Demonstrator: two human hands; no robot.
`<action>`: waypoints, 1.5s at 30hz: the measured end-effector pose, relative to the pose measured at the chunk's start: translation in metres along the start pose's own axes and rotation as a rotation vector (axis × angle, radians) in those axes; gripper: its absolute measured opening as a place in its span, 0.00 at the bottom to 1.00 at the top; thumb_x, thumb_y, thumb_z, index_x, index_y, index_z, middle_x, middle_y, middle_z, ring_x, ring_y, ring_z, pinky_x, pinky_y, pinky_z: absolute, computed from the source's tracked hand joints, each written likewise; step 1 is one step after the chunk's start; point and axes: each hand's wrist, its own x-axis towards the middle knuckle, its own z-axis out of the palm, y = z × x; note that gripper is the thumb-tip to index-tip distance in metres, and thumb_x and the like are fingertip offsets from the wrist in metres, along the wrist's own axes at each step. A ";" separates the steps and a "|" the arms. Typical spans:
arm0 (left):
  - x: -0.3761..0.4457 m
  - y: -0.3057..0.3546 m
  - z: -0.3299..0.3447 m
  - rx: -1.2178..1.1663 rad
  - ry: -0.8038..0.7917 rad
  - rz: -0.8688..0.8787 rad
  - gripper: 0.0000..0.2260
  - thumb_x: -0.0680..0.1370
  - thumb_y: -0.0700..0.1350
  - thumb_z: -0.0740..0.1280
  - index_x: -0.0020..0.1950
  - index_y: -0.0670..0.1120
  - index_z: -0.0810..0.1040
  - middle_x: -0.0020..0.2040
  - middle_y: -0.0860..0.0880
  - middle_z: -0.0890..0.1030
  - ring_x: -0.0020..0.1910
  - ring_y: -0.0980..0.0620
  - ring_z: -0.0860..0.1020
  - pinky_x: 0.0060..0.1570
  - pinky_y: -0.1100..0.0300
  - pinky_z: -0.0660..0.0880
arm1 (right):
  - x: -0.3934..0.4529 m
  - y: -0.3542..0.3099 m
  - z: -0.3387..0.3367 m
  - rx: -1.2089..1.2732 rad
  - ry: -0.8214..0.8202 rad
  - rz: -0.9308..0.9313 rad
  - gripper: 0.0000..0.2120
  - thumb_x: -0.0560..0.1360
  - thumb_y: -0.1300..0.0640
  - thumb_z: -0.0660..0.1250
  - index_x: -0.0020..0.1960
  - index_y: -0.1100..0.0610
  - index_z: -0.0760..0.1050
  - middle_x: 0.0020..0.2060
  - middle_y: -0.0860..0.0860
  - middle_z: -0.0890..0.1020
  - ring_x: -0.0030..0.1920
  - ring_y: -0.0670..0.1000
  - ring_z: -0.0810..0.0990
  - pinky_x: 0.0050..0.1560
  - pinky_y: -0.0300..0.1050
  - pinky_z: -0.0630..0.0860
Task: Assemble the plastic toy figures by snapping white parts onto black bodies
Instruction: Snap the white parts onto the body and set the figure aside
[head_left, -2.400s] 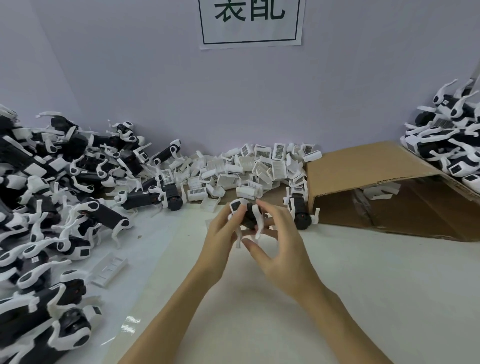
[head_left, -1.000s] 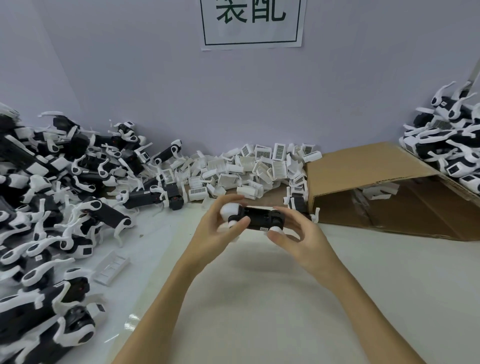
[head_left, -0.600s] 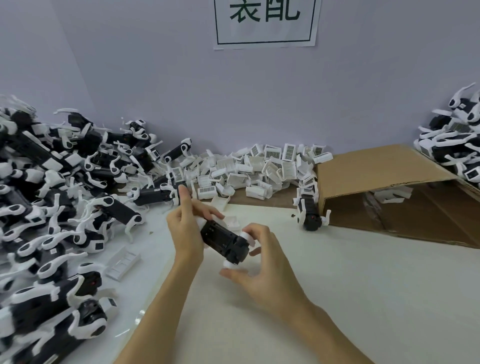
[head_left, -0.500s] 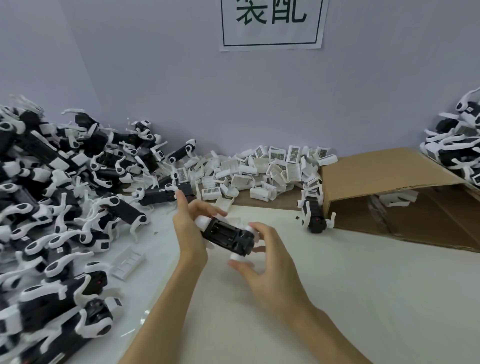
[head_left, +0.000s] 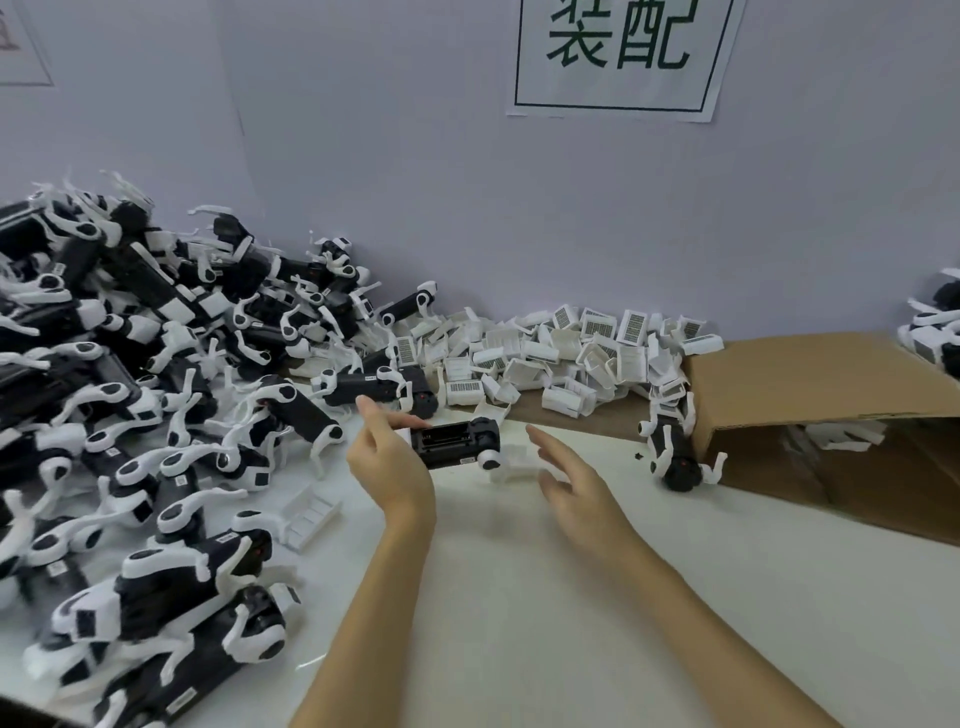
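Head view: at the left edge, the desk is crowded by a heap of assembled figures. A black body is gripped at its left end by the curled fingers of the left hand and held above the desk. The right hand, fingers straight and spread, is held just right of it with nothing grasped. Loose white parts are piled along the wall behind. A cardboard box closes the right side; bare desk is left near the front edge.
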 end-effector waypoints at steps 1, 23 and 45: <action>0.000 -0.001 0.000 0.005 0.002 0.005 0.33 0.87 0.62 0.54 0.27 0.52 0.82 0.33 0.51 0.85 0.42 0.63 0.81 0.53 0.65 0.68 | 0.007 0.001 0.002 -0.131 -0.025 -0.030 0.26 0.86 0.64 0.59 0.79 0.44 0.66 0.79 0.41 0.67 0.79 0.43 0.63 0.80 0.45 0.60; -0.041 0.000 0.023 0.001 -0.215 -0.234 0.33 0.88 0.56 0.58 0.25 0.50 0.81 0.35 0.54 0.85 0.52 0.55 0.83 0.61 0.48 0.75 | -0.052 0.015 -0.065 0.134 0.450 0.061 0.05 0.77 0.53 0.77 0.50 0.47 0.82 0.43 0.43 0.86 0.46 0.41 0.84 0.44 0.28 0.75; -0.095 0.001 0.037 0.097 -0.470 -0.101 0.28 0.90 0.53 0.58 0.32 0.48 0.80 0.35 0.52 0.82 0.38 0.58 0.78 0.50 0.54 0.69 | -0.067 -0.026 -0.041 0.006 0.419 -0.177 0.10 0.77 0.60 0.76 0.55 0.47 0.83 0.48 0.46 0.84 0.46 0.46 0.84 0.44 0.37 0.82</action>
